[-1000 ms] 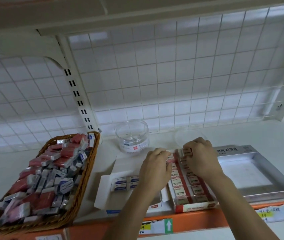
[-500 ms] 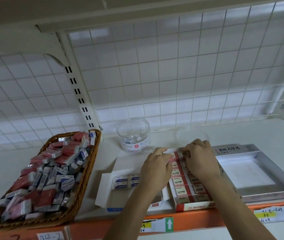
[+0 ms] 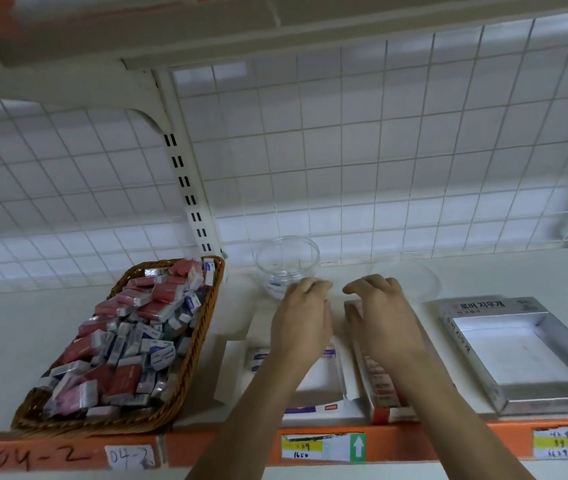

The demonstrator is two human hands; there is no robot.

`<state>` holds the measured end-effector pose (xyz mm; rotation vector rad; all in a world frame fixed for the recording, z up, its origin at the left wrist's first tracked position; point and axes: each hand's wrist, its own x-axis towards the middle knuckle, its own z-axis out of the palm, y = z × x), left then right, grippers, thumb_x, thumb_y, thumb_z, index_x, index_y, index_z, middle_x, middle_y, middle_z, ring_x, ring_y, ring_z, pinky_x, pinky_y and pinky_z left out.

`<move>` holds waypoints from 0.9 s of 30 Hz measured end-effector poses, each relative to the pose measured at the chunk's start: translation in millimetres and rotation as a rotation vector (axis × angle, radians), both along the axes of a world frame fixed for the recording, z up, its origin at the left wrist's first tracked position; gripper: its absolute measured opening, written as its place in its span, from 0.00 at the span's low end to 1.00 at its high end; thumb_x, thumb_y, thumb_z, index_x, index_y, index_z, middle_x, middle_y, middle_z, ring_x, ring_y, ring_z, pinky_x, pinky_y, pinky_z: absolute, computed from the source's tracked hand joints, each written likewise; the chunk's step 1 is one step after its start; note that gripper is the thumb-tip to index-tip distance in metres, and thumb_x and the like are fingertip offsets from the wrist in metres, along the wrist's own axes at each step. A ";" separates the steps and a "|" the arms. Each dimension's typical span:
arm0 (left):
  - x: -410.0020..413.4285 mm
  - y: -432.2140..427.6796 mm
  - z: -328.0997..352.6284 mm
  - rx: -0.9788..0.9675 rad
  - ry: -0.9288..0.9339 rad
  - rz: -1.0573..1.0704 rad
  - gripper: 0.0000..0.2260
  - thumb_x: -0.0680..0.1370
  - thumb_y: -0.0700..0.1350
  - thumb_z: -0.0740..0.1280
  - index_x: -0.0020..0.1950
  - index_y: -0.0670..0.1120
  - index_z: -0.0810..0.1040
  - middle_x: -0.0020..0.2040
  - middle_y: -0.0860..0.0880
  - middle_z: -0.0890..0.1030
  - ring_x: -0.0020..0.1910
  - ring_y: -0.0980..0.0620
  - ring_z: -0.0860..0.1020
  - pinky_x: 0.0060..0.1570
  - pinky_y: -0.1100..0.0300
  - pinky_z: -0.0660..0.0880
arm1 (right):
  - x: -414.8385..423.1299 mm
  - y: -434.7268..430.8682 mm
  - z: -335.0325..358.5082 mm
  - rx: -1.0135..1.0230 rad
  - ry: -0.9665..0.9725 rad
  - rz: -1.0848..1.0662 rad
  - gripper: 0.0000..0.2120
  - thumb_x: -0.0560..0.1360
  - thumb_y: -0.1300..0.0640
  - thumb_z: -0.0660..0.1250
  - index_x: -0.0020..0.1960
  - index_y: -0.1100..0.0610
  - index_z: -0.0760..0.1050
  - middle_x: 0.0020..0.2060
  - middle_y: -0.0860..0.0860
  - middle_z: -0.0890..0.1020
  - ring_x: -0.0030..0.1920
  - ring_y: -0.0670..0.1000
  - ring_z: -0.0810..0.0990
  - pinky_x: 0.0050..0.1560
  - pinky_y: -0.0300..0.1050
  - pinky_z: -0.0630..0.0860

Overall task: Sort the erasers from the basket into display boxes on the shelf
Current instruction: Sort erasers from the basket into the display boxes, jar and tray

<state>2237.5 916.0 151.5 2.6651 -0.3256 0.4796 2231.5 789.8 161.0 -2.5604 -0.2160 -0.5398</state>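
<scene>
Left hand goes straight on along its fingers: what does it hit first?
Probably the clear jar at the back of the shelf: the left hand points away from the person, its fingertips overlapping its base in view. Depth is unclear; it might pass over the rim.

left hand (image 3: 301,322) and right hand (image 3: 384,323) hover, loosely curled, over display boxes (image 3: 383,391).

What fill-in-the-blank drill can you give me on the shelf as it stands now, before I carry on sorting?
1. The wicker basket of erasers stands to the ___ of both hands.
2. The silver display box at the far right holds ___ erasers.
3. The narrow box under the right hand is ___ in colour.

Missing words: left; no; red.
</scene>
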 end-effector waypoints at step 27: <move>-47.6 175.9 25.1 0.243 0.167 0.678 0.19 0.77 0.43 0.64 0.68 0.46 0.67 0.67 0.46 0.69 0.65 0.47 0.68 0.65 0.53 0.68 | 18.6 207.6 15.3 -0.109 0.164 0.390 0.09 0.78 0.60 0.59 0.56 0.58 0.73 0.54 0.55 0.73 0.55 0.54 0.69 0.50 0.38 0.65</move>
